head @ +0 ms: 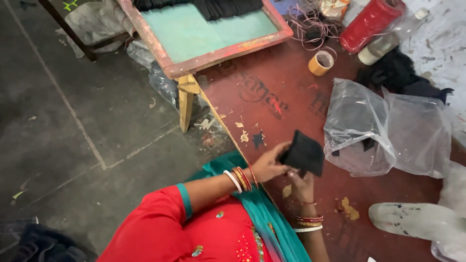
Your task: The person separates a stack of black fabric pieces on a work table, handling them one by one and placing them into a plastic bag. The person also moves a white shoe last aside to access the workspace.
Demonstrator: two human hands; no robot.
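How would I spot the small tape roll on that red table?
Start at the dark red table and find the wooden frame with the pale green panel at its far end. Just right of the frame's corner sits the tape roll: a small tan ring, unlike the big red spool beyond it.

Two hands at work here, the left hand (268,166) and the right hand (302,186), sharing one folded black cloth (304,154). Just right of them, one crumpled clear plastic bag (388,128). Beyond the hands, up the red tabletop (272,87): one roll of tan tape (321,62), one red thread spool (370,23), one white-capped bottle (383,46), one heap of black fabric (398,73). Up and left of the hands, one red-framed screen (204,34). Bangles on both wrists, too many to count.
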